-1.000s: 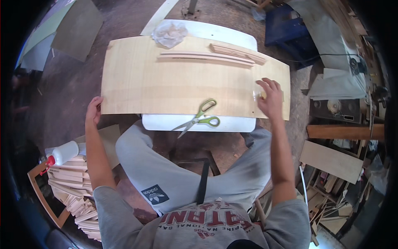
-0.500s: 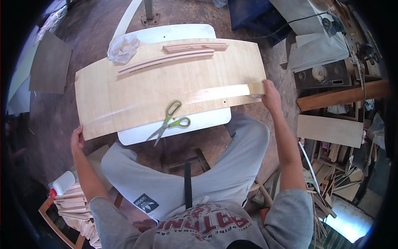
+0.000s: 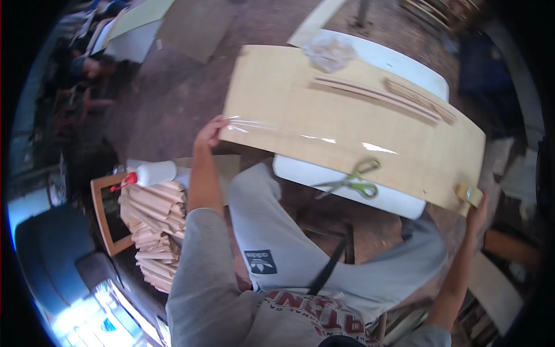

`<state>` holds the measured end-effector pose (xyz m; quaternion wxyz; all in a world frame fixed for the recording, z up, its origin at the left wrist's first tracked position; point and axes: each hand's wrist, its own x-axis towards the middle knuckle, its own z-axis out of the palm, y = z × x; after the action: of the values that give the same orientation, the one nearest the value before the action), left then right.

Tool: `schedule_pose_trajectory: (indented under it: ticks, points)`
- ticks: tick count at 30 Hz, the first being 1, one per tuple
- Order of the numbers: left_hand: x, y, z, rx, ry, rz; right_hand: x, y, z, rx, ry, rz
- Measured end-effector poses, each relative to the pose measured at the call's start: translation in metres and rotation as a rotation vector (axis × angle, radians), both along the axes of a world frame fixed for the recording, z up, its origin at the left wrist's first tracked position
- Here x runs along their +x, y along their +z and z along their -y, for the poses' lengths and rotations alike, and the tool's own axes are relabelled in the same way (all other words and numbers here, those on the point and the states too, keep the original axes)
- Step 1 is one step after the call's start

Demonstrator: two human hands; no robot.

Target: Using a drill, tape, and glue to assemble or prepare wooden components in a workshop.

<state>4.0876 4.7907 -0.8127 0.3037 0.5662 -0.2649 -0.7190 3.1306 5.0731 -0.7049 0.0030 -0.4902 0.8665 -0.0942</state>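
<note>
A curved-edged sheet of pale plywood (image 3: pixel 277 87) lies across a white stool or small table (image 3: pixel 295 173). My left hand (image 3: pixel 212 132) grips its left edge, fingers closed where the shiny clear tape (image 3: pixel 324 139) begins. The tape runs along the near side of the sheet toward my right hand (image 3: pixel 477 211). That hand is closed around a tape roll (image 3: pixel 468 194) at the sheet's right end. Between my hands, green-handled scissors (image 3: pixel 361 178) rest near the front edge. Thin wooden strips (image 3: pixel 376 98) and a crumpled clear plastic bag (image 3: pixel 329 52) lie on the far side.
To my left, a white bottle with a red cap (image 3: pixel 155 173) sits by a pile of thin wood pieces (image 3: pixel 153 220) and a wooden frame (image 3: pixel 101 220). A flat board (image 3: pixel 191 29) stands at the far left. A blue object (image 3: pixel 485 63) is at the far right.
My view has swung left, so the sheet and both hands appear farther right. The left hand stays at the sheet's left edge; the right hand still holds the tape roll at the right end.
</note>
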Motion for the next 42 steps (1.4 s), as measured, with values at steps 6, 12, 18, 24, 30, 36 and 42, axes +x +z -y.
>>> schedule_pose_trajectory:
  ticks: [6,12,18,24,30,36,42]
  points:
    - [0.005,-0.004,-0.003,-0.015,-0.014,-0.209,-0.010,0.000,0.007,0.027,0.092,-0.112]
    - [0.003,-0.003,0.009,0.033,-0.095,-0.408,-0.008,0.006,0.011,0.083,0.066,-0.093]
    - [0.005,-0.003,0.013,0.080,-0.110,-0.413,-0.007,0.009,0.011,0.081,0.103,-0.096]
    - [0.002,-0.009,0.017,0.113,-0.107,-0.433,-0.010,0.010,0.010,0.059,0.156,-0.096]
    - [0.011,-0.028,0.012,0.076,-0.065,-0.420,-0.008,0.009,0.012,0.064,0.164,-0.077]
    - [0.014,-0.036,0.012,0.038,-0.077,-0.428,-0.005,0.014,0.010,0.062,0.156,-0.062]
    - [0.012,-0.039,0.011,0.047,-0.025,-0.426,-0.004,0.014,0.011,0.070,0.159,-0.058]
